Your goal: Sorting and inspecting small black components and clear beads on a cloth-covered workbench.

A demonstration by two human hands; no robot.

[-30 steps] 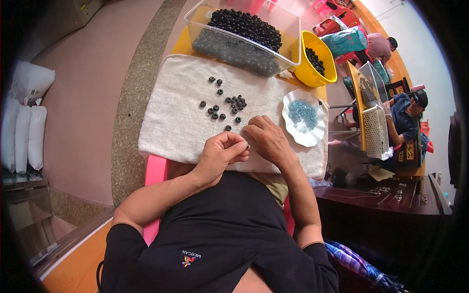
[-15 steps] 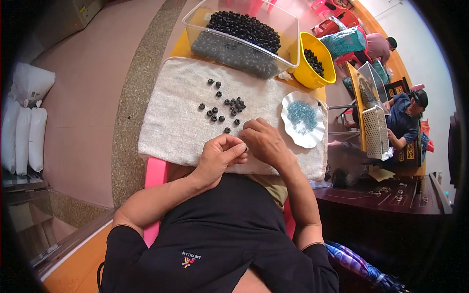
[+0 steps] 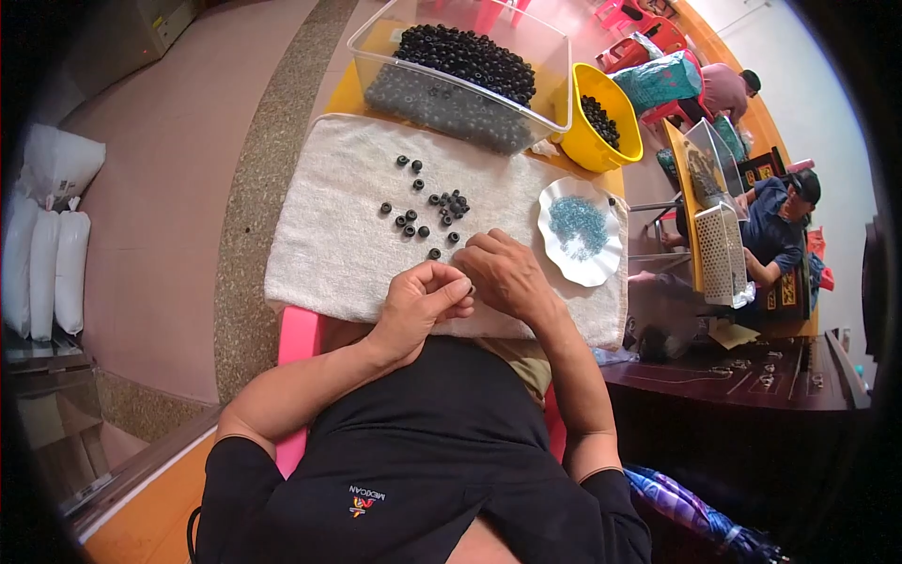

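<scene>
My left hand [image 3: 420, 305] and my right hand [image 3: 505, 273] meet fingertip to fingertip over the near edge of a white towel [image 3: 329, 216]. The fingers of both are pinched together on something too small to make out. Several small black rings [image 3: 427, 207] lie scattered on the towel just beyond my hands. A white scalloped dish [image 3: 554, 258] with tiny blue beads [image 3: 575, 224] in it sits to the right of my right hand.
At the far edge stands a clear plastic tub [image 3: 470, 99] heaped with black rings, and a yellow bowl [image 3: 587, 141] of them beside it. Other people [image 3: 775, 226] sit at tables on the right. White sacks [image 3: 47, 254] lean on the left. A dark table [image 3: 752, 367] is at right.
My hands stay together in the same spot; only the fingers shift slightly.
</scene>
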